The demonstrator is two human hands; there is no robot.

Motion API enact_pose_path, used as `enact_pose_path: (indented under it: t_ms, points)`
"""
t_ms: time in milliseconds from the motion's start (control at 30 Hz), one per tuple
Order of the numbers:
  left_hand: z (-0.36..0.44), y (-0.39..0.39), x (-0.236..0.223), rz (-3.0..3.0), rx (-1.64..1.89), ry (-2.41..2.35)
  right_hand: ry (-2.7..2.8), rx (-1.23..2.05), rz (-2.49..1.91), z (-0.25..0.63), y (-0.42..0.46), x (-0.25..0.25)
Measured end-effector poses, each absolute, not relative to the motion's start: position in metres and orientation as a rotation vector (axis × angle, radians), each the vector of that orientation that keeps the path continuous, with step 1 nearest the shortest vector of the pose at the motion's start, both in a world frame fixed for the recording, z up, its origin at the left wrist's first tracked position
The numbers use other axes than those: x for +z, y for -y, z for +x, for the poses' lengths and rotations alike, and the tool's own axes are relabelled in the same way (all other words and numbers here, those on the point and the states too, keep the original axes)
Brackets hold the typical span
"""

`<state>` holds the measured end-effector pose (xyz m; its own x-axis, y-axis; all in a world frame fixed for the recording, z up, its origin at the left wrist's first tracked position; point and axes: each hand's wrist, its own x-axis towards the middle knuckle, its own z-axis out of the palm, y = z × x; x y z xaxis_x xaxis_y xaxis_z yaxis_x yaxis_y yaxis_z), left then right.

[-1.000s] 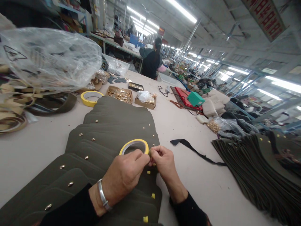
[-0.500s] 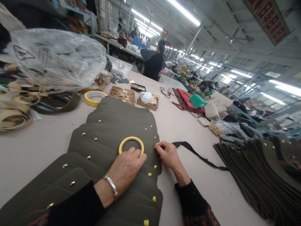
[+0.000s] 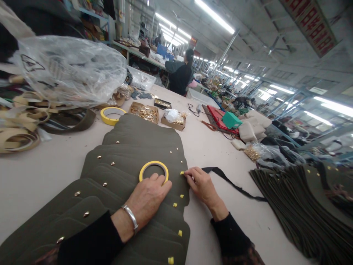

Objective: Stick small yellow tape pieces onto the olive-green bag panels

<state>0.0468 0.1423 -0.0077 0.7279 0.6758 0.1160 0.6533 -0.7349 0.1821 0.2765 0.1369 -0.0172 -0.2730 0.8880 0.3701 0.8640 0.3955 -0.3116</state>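
Several olive-green fabric pieces (image 3: pixel 132 154) with gold studs lie fanned in an overlapping row down the table. A yellow tape roll (image 3: pixel 153 170) rests flat on them. My left hand (image 3: pixel 147 198) lies on the fabric with its fingers curled against the near rim of the roll. My right hand (image 3: pixel 201 184) sits at the right edge of the pieces, fingertips pinched against a small yellow tape square (image 3: pixel 182 172) stuck over a stud. More yellow squares (image 3: pixel 174 204) dot the nearer pieces along that edge.
A second yellow tape roll (image 3: pixel 113 115), two boxes of gold hardware (image 3: pixel 145 111) and a big clear plastic bag (image 3: pixel 68 70) lie further back. A black strap (image 3: pixel 231 182) and a stack of olive pieces (image 3: pixel 303 206) lie right. A person (image 3: pixel 180 73) works beyond.
My hands were together at the lifted tape roll. Since then the left hand set the roll flat on the fabric, and the right hand moved right and pressed a yellow square onto a stud.
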Motion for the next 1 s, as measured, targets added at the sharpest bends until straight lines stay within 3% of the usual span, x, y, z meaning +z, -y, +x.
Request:
enact_pose_path:
  t_ms: [133,367,700,833,1000]
  points:
    - [0.047,-0.143,-0.008,2.828,0.279,-1.097,2.442,-0.044,-1.451,0.269,-0.142,-0.013]
    - [0.048,-0.145,-0.006,2.860,0.272,-1.042,2.305,0.308,-1.820,0.252,-0.170,0.000]
    - [0.039,-0.140,-0.002,2.719,0.395,-0.891,2.155,0.547,-1.873,0.250,-0.134,0.014]
    - [0.035,-0.140,-0.005,2.614,0.587,-0.823,2.046,0.671,-1.783,0.249,-0.110,0.014]
    - [0.031,-0.144,-0.009,2.486,0.899,-0.792,1.803,0.464,-1.564,0.240,-0.098,0.020]
